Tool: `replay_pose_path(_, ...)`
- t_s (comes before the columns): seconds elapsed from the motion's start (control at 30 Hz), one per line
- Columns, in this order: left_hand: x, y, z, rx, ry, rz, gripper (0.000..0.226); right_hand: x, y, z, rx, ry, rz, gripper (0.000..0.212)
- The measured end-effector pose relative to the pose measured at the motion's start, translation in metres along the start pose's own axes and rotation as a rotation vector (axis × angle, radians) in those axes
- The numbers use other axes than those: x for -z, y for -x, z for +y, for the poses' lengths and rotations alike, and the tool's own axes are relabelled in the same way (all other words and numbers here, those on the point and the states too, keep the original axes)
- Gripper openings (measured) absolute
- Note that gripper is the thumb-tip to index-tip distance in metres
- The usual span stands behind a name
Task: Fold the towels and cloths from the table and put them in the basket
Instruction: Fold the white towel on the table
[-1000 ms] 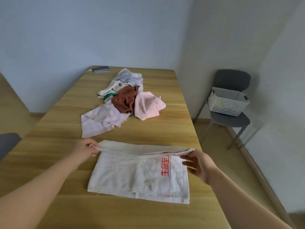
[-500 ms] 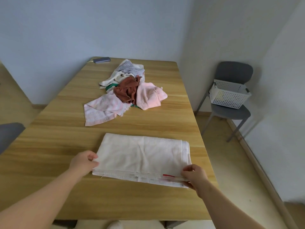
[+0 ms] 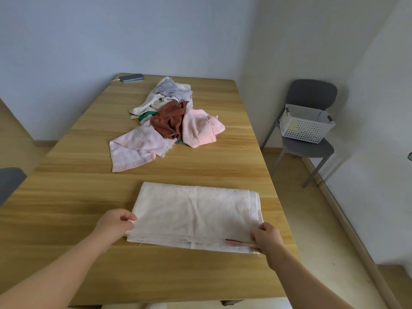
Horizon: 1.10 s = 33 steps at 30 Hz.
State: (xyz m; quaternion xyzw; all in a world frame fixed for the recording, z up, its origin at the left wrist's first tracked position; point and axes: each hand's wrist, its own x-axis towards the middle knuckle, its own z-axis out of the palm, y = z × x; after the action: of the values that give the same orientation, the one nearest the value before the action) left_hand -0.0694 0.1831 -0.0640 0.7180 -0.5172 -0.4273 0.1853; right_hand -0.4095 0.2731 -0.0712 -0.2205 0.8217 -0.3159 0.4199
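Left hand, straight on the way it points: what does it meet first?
The towel. The left hand grips its near left corner and points rightward across the folded top, so nothing else comes first.

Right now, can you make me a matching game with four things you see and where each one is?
Things:
1. white towel
2. basket
3. dark gadget
4. brown cloth

Places:
a. on the grey chair
b. in the pile of cloths
c. at the far left corner of the table
d. gripped by the left hand and the right hand

Pairs: 1-d, 2-a, 3-c, 4-b
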Motion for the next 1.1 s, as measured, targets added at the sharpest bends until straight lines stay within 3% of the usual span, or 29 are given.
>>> replay_pose_path(0.2, -0.01, 0.002, -0.018, -0.081, -0.249, -0.053, 0.02, -0.001, 0.002, 0.009, 0.078, 0.261, 0.013, 0.011)
replay_pose_path(0.33, -0.022, 0.011, -0.017, -0.206, -0.546, 0.05, 0.025, -0.002, 0.001, 0.016, 0.056, 0.285, 0.11, 0.009)
replay_pose_path(0.43, -0.034, 0.012, -0.015, -0.231, -0.482, 0.033, 0.035, -0.004, 0.001, 0.015, -0.008, 0.186, 0.081, 0.029)
replay_pose_path(0.57, -0.043, 0.017, -0.004, -0.01, -0.223, 0.059, 0.057, 0.001, -0.004, 0.016, -0.106, 0.111, 0.009, 0.047)
replay_pose_path(0.63, -0.042, 0.019, -0.001, 0.089, -0.127, 0.041, 0.073, 0.007, -0.007, 0.017, -0.128, 0.035, 0.013, 0.037)
replay_pose_path(0.73, -0.047, 0.021, 0.006, 0.091, -0.022, -0.082, 0.089, 0.02, -0.012, 0.02, -0.126, -0.13, 0.083, 0.013)
replay_pose_path(0.8, -0.056, 0.024, 0.014, 0.059, 0.005, -0.179, 0.084, 0.032, -0.013, 0.025, -0.13, -0.232, 0.125, 0.011)
replay_pose_path(0.9, -0.073, 0.028, 0.024, 0.033, -0.016, -0.309, 0.057, 0.047, -0.008, 0.023, -0.067, -0.315, 0.207, 0.008)
replay_pose_path(1.0, -0.084, 0.031, 0.03, 0.027, 0.054, -0.338, 0.04, 0.052, 0.006, -0.004, 0.124, -0.309, 0.306, 0.017)
replay_pose_path(1.1, -0.089, 0.035, 0.038, 0.064, 0.201, -0.323, 0.029, 0.043, 0.032, -0.045, 0.325, -0.349, 0.213, 0.012)
